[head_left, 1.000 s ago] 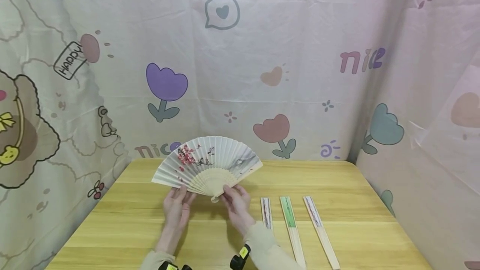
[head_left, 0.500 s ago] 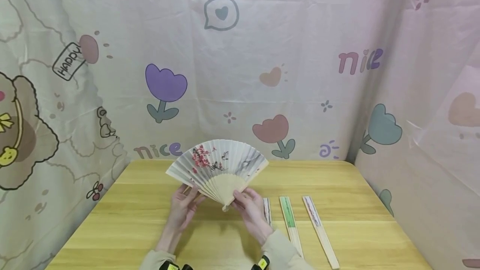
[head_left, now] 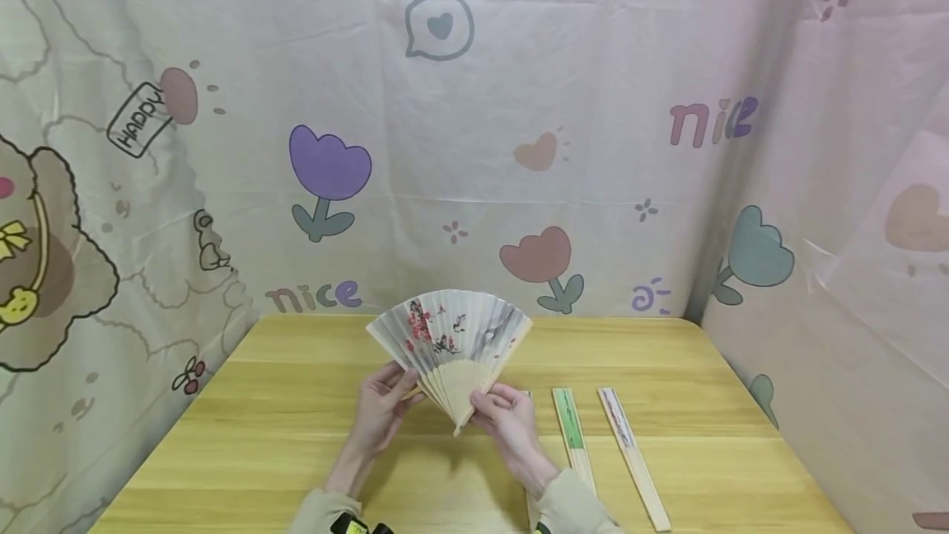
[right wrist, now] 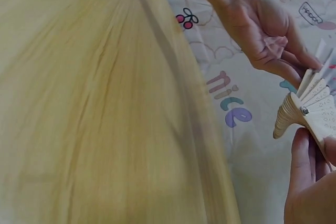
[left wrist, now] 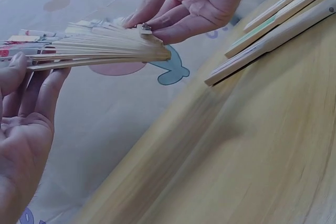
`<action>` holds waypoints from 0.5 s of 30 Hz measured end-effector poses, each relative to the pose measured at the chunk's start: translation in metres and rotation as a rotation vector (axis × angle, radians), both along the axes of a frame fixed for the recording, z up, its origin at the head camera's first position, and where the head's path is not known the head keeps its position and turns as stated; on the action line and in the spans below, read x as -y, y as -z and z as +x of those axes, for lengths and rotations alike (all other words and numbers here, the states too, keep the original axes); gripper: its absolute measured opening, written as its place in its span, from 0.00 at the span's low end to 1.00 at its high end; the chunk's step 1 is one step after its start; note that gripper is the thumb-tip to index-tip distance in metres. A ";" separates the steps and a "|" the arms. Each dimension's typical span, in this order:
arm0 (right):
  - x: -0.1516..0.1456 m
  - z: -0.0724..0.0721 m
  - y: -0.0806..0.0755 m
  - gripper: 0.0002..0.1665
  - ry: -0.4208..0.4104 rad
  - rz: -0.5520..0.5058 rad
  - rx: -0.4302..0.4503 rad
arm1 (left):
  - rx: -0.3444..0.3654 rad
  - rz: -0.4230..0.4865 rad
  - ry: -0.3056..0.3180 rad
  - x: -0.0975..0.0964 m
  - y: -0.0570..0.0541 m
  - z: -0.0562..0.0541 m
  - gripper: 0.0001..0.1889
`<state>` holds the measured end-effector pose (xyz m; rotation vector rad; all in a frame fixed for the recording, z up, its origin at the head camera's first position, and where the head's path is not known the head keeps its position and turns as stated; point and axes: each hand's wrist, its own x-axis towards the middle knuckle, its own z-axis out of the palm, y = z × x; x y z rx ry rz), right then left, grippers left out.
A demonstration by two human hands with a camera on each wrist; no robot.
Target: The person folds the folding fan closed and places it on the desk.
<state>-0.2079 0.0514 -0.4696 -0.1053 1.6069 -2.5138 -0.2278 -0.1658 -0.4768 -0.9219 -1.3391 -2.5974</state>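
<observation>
A partly spread folding fan, white with red blossoms and grey painting, is held above the table in the head view. My left hand pinches its left outer rib between thumb and fingers. On the other side, my right hand grips the right guard near the pivot. In the left wrist view the stacked wooden ribs appear edge-on between both hands. The rivet end of the fan shows in the right wrist view, its rib ends fanned out in a stack.
Right of the hands lie a closed fan with a green section and another with a pale printed section. A third closed fan is mostly hidden behind the right hand and forearm. A printed cloth hangs behind the wooden table.
The fan has narrowed from a wide spread as its left side moved rightward with my left hand. My right hand has shifted right and slightly nearer, now covering most of the nearest closed fan.
</observation>
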 end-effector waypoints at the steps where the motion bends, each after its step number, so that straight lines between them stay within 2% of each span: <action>1: -0.001 0.000 0.001 0.17 -0.002 0.009 -0.005 | 0.007 -0.007 -0.003 -0.001 0.001 0.000 0.22; 8: -0.004 0.004 0.005 0.12 -0.014 0.035 -0.007 | 0.046 -0.005 0.017 -0.007 0.004 0.001 0.24; 15: -0.008 0.006 0.003 0.20 -0.057 0.084 -0.021 | 0.041 -0.013 0.033 -0.012 0.003 0.001 0.24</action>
